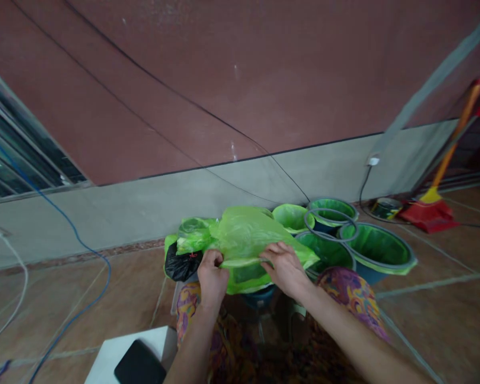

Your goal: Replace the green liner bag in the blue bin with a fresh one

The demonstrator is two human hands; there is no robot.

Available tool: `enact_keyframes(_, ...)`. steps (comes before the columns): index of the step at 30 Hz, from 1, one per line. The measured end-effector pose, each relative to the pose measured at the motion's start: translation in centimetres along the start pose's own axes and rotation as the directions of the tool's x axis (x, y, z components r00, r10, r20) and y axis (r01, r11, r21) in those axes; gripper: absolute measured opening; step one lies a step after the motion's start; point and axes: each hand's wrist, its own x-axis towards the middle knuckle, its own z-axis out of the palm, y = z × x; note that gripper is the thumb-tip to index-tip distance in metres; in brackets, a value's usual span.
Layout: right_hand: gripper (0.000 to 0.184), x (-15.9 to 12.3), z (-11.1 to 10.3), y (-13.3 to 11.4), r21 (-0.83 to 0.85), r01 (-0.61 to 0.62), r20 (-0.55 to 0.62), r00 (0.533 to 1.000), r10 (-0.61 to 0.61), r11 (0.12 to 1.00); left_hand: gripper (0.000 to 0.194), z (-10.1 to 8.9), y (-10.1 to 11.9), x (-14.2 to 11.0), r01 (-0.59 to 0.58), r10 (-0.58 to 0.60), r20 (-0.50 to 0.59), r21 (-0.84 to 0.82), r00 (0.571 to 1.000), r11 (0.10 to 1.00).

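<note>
Both my hands grip a translucent green plastic bag (244,234) held low in front of my knees. My left hand (212,277) pinches its lower left edge and my right hand (285,266) holds its lower right edge, with the bag spread between them. Under the bag a blue bin (260,297) shows partly, its rim hidden by the green film. A black bag (181,265) and bunched green bags (194,234) sit just left of my left hand.
Several blue bins lined with green bags (378,248) stand at the right by the grey wall base, with a loose grey ring (330,224) on them. A red dustpan and broom (430,210) lean far right. A white stool with a black phone (140,365) sits bottom left; cables trail left.
</note>
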Motion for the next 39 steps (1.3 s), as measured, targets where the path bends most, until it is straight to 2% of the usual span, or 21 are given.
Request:
enact_keyframes(3,0.014,0.1,0.6,0.0,0.059,0.021,-0.108,0.994,-0.015,0.998,0.025,-0.1,-0.2,0.2,-0.015,0.014,0.013,0.132,1.0,0.991)
enact_keyframes(6,0.016,-0.5,-0.1,0.4,0.151,0.046,-0.315,0.949,0.003,0.987,0.029,-0.2,-0.6,-0.1,-0.042,0.022,0.073,0.278,0.997,0.96)
enact_keyframes(8,0.016,-0.9,-0.5,0.7,0.172,0.025,-0.414,0.909,0.049,0.985,0.036,0.1,-0.5,-0.6,-0.101,0.067,0.127,0.283,0.99,0.954)
enact_keyframes(10,0.016,-1.1,-0.7,0.9,0.155,-0.009,-0.452,0.889,0.079,0.988,0.042,0.7,0.1,-1.3,-0.177,0.139,0.173,0.229,0.975,0.957)
enact_keyframes(14,0.013,-1.2,-0.6,1.0,0.117,-0.03,-0.464,0.882,0.081,0.993,0.035,2.4,1.8,-2.6,-0.348,0.312,0.224,0.143,0.923,0.927)
enact_keyframes(16,0.012,-1.2,-0.6,0.9,0.123,-0.02,-0.477,0.875,0.077,0.992,0.026,3.1,2.3,-2.8,-0.413,0.382,0.205,0.139,0.901,0.9)
enact_keyframes(19,0.013,-1.2,-0.7,1.2,0.109,-0.025,-0.486,0.871,0.075,0.994,0.021,3.5,2.4,-2.5,-0.441,0.425,0.127,0.155,0.896,0.884)
enact_keyframes(22,0.014,-1.5,-0.5,2.2,0.063,-0.049,-0.47,0.88,0.073,0.997,0.03,2.8,1.7,-1.7,-0.408,0.41,0.026,0.179,0.912,0.895)
enact_keyframes(25,0.016,-2.2,-0.3,3.5,0.028,-0.079,-0.45,0.889,0.083,0.996,0.04,1.3,0.5,-0.9,-0.35,0.368,-0.056,0.201,0.928,0.915)
enact_keyframes(28,0.016,-3.0,0.0,4.5,0.024,-0.127,-0.447,0.886,0.124,0.992,0.044,-0.2,-0.9,-0.6,-0.307,0.333,-0.088,0.222,0.939,0.925)
enact_keyframes(30,0.017,-3.5,0.2,4.7,0.0,-0.173,-0.429,0.89,0.157,0.985,0.044,-0.8,-1.5,-0.8,-0.292,0.316,-0.069,0.241,0.946,0.926)
enact_keyframes(33,0.031,-3.8,0.5,3.5,-0.106,-0.186,-0.337,0.931,0.141,0.977,0.044,-0.6,-1.5,-1.4,-0.276,0.284,0.0,0.232,0.959,0.933)
enact_keyframes(36,0.051,-3.4,0.8,1.2,-0.145,-0.083,-0.242,0.969,0.046,0.986,0.041,0.4,-0.9,-1.9,-0.261,0.259,0.039,0.198,0.965,0.945)
enact_keyframes(39,0.046,-2.1,0.8,-0.5,-0.114,-0.013,-0.209,0.978,-0.011,0.993,0.039,1.1,-0.1,-1.9,-0.294,0.289,0.055,0.18,0.956,0.939)
